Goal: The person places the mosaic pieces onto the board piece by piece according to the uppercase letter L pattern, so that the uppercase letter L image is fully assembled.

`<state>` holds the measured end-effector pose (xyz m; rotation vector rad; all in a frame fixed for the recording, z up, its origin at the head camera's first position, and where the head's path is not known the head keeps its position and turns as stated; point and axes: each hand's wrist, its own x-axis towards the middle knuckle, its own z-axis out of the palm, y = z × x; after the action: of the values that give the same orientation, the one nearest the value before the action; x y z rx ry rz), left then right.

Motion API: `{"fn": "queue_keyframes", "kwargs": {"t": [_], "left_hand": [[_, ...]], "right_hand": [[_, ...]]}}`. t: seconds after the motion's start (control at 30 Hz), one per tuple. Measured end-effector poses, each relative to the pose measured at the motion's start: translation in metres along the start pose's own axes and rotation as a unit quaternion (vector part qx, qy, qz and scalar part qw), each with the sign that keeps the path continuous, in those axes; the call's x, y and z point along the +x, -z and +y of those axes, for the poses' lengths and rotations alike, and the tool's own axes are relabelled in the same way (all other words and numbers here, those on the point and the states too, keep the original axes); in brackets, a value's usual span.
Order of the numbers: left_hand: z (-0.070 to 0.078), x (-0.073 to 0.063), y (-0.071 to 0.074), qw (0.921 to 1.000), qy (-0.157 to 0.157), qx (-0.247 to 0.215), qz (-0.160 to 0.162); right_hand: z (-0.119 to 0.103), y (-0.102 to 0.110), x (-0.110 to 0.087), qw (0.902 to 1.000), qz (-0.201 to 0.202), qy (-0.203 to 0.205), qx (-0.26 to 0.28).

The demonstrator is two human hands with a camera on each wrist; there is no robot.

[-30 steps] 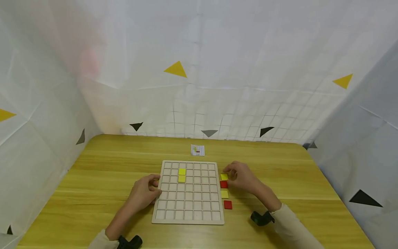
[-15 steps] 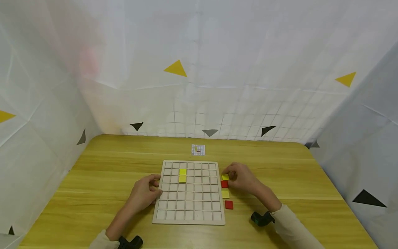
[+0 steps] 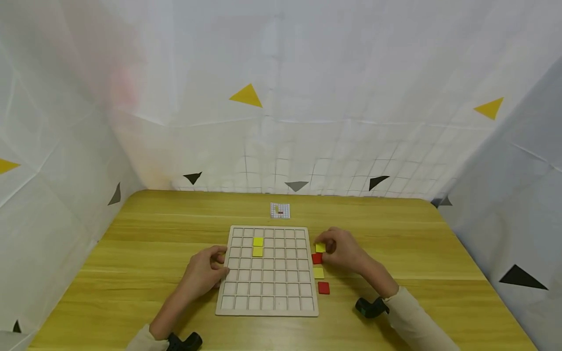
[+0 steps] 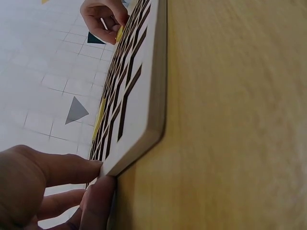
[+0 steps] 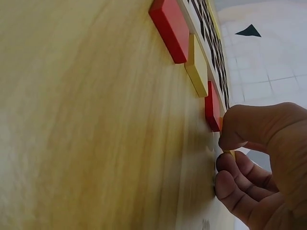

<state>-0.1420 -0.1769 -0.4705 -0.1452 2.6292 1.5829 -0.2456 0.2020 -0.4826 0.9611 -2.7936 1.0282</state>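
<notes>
A wooden grid board (image 3: 266, 313) lies on the table, with two yellow tiles (image 3: 257, 246) in neighbouring cells of one column. My left hand (image 3: 203, 270) holds the board's left edge; the left wrist view has its fingertips pinching the border. Right of the board, my right hand (image 3: 344, 248) pinches a yellow square tile (image 3: 320, 248) between thumb and fingers. In the right wrist view the fingers cover most of this tile. Below it along the board's right edge lie a red tile (image 3: 317, 259), a paler yellow tile (image 3: 318, 273) and another red tile (image 3: 323, 288).
Behind the board lies a small printed card (image 3: 280, 210) with a grid and coloured cells. White sheeting (image 3: 333, 97) with triangle markers encloses the back and sides of the wooden table (image 3: 395, 229). Black wrist devices (image 3: 371, 308) sit by both sleeves.
The yellow tile in my right hand has shifted slightly right, away from the board's edge. My left hand has stayed at the board, and the tiles in the cells look the same.
</notes>
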Motion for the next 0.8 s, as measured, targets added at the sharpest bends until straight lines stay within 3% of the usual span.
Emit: {"fn": "queue_keyframes", "kwargs": {"t": [0.8], "left_hand": [[-0.002,0.000,0.000,1.0000,-0.002,-0.004,0.002]], "right_hand": [[-0.017,0.015,-0.005,1.0000,0.000,0.006,0.003]]}}
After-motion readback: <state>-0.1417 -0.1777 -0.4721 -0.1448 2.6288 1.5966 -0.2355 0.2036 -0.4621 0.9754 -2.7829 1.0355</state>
